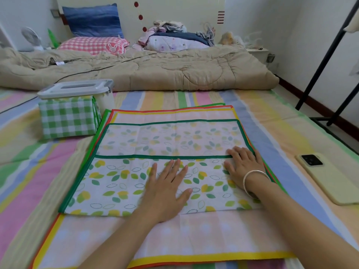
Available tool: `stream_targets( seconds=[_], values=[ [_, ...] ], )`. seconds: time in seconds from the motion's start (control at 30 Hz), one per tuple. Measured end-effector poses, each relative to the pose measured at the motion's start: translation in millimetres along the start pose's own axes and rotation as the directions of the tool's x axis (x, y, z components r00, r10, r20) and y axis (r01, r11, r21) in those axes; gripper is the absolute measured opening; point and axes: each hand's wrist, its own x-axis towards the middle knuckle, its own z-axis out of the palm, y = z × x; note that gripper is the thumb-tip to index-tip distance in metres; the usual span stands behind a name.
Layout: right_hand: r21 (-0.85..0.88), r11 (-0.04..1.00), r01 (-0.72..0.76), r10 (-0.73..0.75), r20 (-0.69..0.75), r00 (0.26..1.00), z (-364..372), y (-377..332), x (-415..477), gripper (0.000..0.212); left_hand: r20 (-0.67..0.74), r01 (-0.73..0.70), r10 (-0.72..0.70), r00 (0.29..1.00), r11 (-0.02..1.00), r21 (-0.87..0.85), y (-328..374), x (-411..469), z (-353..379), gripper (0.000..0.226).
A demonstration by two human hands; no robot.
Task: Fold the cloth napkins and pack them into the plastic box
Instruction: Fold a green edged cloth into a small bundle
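Observation:
A leaf-print napkin (120, 183) with a green border lies on top of a stack of napkins (174, 239) on the bed, its far part folded over toward me so a green hem runs across the middle. My left hand (165, 191) presses flat on the near half. My right hand (242, 166), with a silver bangle on the wrist, lies flat at the napkin's right edge by the hem. At the left stands the clear plastic box (104, 98) under its grey lid (75, 88), with a folded green-checked napkin (68, 117) leaning against its front.
A cream phone (330, 177) lies face down at the right on the striped sheet (25, 171). A beige quilt (155, 70) is bunched across the bed behind, with pillows and clothes beyond. A black rack (326, 61) stands at the right.

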Motion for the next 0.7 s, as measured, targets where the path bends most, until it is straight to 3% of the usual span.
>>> stream_targets(
  seconds=[0.23, 0.3, 0.43, 0.53, 0.7],
  values=[
    [0.075, 0.996, -0.051, 0.046, 0.067, 0.997, -12.6, -1.6, 6.3, 0.055, 0.018, 0.002, -0.002, 1.000, 1.000, 0.001, -0.9, 1.1, -1.2, 0.084],
    [0.090, 0.993, -0.073, 0.072, 0.015, 0.997, -24.2, -12.0, 13.7, 0.059, 0.014, 0.000, 0.001, 1.000, 1.000, -0.007, -1.1, 0.9, -0.5, 0.084],
    [0.059, 0.992, 0.116, -0.108, -0.124, 0.986, -38.6, -58.4, 34.2, 0.059, -0.023, -0.002, 0.001, 1.000, 1.000, -0.019, -0.3, 0.5, 0.4, 0.084],
    [-0.018, 0.971, 0.240, -0.240, -0.057, 0.969, -44.0, -93.6, 59.0, 0.057, -0.059, -0.010, 0.009, 0.998, 1.000, -0.016, 0.4, -0.4, 1.1, 0.083],
    [-0.231, 0.921, 0.315, -0.320, 0.015, 0.947, -52.6, -127.7, 112.1, 0.061, -0.193, -0.033, 0.020, 0.981, 0.997, -0.065, 0.5, 0.5, 9.6, 0.070]
  ],
)
